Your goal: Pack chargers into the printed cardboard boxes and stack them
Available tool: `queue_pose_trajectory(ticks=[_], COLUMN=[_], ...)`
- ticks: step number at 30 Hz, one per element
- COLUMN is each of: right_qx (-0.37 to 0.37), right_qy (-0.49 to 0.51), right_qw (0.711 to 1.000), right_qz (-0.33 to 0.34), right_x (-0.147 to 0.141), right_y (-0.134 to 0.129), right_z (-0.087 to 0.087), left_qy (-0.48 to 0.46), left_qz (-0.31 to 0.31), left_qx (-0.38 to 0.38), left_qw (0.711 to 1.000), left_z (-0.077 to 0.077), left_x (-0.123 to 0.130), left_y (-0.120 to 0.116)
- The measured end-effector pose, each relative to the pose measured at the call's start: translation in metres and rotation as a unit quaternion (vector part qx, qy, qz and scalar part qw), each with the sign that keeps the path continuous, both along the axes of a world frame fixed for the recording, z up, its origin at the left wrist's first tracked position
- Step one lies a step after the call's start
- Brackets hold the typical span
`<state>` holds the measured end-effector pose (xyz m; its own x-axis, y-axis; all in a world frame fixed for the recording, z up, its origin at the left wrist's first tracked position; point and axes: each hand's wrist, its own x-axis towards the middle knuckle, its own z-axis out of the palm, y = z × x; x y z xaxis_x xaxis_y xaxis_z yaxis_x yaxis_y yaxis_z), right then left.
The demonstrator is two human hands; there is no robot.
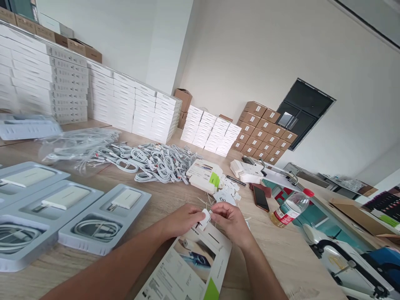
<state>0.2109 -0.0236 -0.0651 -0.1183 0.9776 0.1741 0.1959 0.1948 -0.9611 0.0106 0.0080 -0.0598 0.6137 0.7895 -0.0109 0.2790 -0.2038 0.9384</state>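
My left hand (187, 218) and my right hand (231, 223) come together over the table, fingers pinched at a small white piece (204, 218) whose kind I cannot make out. Directly below it lies a white printed carton (187, 271) with a phone picture and a green corner. The small piece overlaps the carton's upper end; I cannot tell whether it is attached. Just beyond my hands are white paper scraps (225, 195) and several flat printed cartons (204, 173). To the left, grey trays (137, 208) hold white chargers (125, 198) and coiled cables (96, 230).
A heap of grey cables (162, 162) lies behind the trays. Stacked white boxes (121, 100) line the back, with brown cartons (259, 133) farther right. A phone (260, 197), a pen (236, 180) and a bottle (290, 209) stand or lie right of my hands. A chair (346, 262) is beyond the table edge.
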Motion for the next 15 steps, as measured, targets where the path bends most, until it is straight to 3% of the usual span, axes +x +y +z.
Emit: queue_pose_trajectory(ticks=[8, 15], right_qx=[0.083, 0.140], right_qy=[-0.070, -0.149], right_qw=[0.992, 0.977], right_qz=[-0.059, -0.062], right_x=[0.003, 0.005], right_y=[0.002, 0.001], right_z=[-0.001, -0.001], left_qy=[0.006, 0.019], left_qz=[0.013, 0.020], left_qx=[0.070, 0.104], left_qw=[0.997, 0.994], left_z=[-0.010, -0.013], left_x=[0.002, 0.003], left_y=[0.006, 0.006])
